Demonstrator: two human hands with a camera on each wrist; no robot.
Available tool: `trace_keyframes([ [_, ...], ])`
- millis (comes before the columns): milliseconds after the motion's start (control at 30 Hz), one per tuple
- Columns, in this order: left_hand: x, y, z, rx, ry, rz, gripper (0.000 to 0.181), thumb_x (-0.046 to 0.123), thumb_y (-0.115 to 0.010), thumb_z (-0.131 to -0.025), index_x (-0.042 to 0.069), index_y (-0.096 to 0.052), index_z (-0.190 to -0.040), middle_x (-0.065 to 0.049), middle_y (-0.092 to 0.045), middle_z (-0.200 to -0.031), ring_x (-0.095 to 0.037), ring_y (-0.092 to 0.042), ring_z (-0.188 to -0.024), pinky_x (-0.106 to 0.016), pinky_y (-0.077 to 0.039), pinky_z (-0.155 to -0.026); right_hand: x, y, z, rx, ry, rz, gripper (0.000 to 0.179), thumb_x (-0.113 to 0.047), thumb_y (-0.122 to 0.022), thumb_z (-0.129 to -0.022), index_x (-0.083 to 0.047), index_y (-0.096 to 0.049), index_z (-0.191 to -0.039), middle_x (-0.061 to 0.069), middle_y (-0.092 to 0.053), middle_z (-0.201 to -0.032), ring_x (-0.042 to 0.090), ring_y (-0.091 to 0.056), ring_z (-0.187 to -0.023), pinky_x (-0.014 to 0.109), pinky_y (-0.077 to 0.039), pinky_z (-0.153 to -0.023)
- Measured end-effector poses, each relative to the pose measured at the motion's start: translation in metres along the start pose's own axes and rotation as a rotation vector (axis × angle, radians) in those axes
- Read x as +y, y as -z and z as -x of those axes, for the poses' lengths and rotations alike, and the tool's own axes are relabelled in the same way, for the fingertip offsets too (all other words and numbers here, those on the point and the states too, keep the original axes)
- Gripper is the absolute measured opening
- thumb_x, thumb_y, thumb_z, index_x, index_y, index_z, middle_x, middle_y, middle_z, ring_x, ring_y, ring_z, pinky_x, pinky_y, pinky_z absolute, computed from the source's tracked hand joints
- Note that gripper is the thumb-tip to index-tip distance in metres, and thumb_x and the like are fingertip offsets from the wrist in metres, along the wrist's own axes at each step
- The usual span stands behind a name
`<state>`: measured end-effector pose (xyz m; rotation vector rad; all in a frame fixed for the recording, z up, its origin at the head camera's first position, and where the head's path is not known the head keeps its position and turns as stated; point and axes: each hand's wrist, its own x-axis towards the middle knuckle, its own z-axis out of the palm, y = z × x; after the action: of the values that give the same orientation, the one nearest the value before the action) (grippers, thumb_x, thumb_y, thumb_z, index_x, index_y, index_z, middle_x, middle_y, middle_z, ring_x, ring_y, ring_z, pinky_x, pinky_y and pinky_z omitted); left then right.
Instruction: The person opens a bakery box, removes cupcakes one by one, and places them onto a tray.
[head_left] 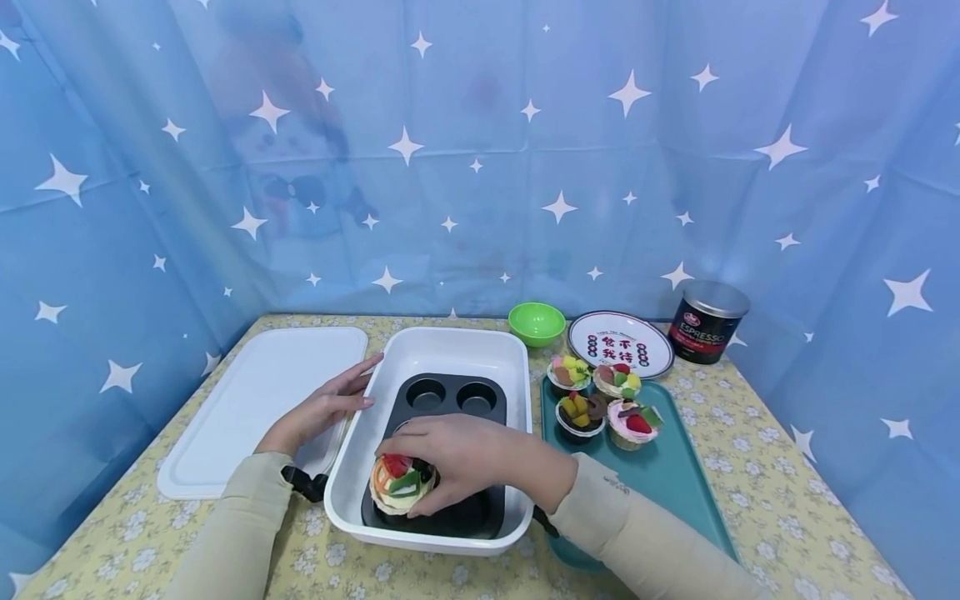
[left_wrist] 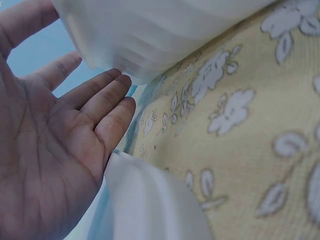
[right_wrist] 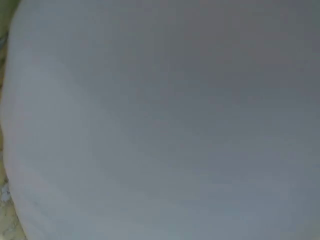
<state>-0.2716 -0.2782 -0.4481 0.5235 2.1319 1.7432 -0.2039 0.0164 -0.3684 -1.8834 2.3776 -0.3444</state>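
My right hand [head_left: 468, 454] grips a toy cupcake [head_left: 402, 486], with red, green, orange and black toppings, at the front left of a dark muffin pan [head_left: 453, 388]. The hand hides part of the pan; whether the cupcake touches its cup I cannot tell. The pan lies inside a white rectangular box [head_left: 450, 346]. My left hand [head_left: 322, 412] is at the box's left side, fingers extended, the fingertips at its outer wall in the left wrist view. A blurred pale surface [right_wrist: 160, 125] fills most of the right wrist view.
Left of the box lies a white lid [head_left: 225, 400]. On the right, a teal tray [head_left: 675, 492] holds several cupcakes [head_left: 633, 423]. Behind stand a green bowl [head_left: 537, 323], an oval plate [head_left: 621, 343] and a black espresso tin [head_left: 707, 323]. A blue star-patterned curtain [head_left: 480, 217] backs the table.
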Motion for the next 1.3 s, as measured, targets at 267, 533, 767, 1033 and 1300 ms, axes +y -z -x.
trace_keyframes([
  [267, -0.001, 0.0, 0.0, 0.002, -0.001, -0.009, 0.08, 0.024, -0.063, -0.098, 0.035, -0.018, -0.162, -0.01, -0.017, -0.167, -0.036, -0.019, -0.151, -0.062, -0.018, -0.116, 0.003, 0.004, 0.006, 0.009, -0.014, -0.01, 0.077, -0.058, -0.073, -0.086, -0.019, -0.047, -0.148, -0.006, -0.056, -0.136, 0.001, -0.052, -0.12, 0.018, -0.041, -0.102],
  [533, 0.0, 0.0, -0.001, 0.016, 0.013, -0.013, 0.078, 0.023, -0.062, -0.098, 0.037, -0.019, -0.162, -0.008, -0.016, -0.167, -0.035, -0.016, -0.152, -0.063, -0.017, -0.116, 0.006, 0.012, 0.017, 0.024, -0.046, 0.001, 0.078, -0.058, -0.071, -0.087, -0.019, -0.047, -0.149, -0.004, -0.056, -0.138, 0.003, -0.054, -0.12, 0.022, -0.045, -0.1],
  [767, -0.001, 0.001, 0.0, 0.015, 0.012, -0.005, 0.079, 0.023, -0.064, -0.097, 0.037, -0.019, -0.162, -0.008, -0.016, -0.167, -0.035, -0.017, -0.152, -0.062, -0.017, -0.116, 0.008, 0.016, 0.03, 0.078, -0.05, -0.021, 0.078, -0.056, -0.074, -0.086, -0.017, -0.049, -0.148, -0.002, -0.057, -0.139, 0.005, -0.055, -0.121, 0.023, -0.045, -0.101],
  [1033, -0.003, 0.001, -0.001, 0.005, -0.007, -0.018, 0.081, 0.023, -0.063, -0.098, 0.033, -0.016, -0.163, -0.011, -0.015, -0.167, -0.037, -0.017, -0.151, -0.062, -0.018, -0.116, 0.012, 0.021, 0.049, 0.122, -0.074, -0.093, 0.078, -0.052, -0.078, -0.085, -0.017, -0.049, -0.148, -0.003, -0.056, -0.138, 0.006, -0.055, -0.119, 0.023, -0.046, -0.099],
  [1300, -0.003, 0.002, 0.0, 0.007, -0.007, -0.005, 0.079, 0.022, -0.063, -0.098, 0.036, -0.019, -0.162, -0.006, -0.019, -0.166, -0.034, -0.019, -0.151, -0.062, -0.016, -0.117, 0.017, 0.025, 0.075, 0.163, -0.118, -0.165, 0.072, -0.051, -0.077, -0.086, -0.026, -0.048, -0.147, -0.009, -0.055, -0.135, 0.003, -0.055, -0.113, 0.026, -0.05, -0.093],
])
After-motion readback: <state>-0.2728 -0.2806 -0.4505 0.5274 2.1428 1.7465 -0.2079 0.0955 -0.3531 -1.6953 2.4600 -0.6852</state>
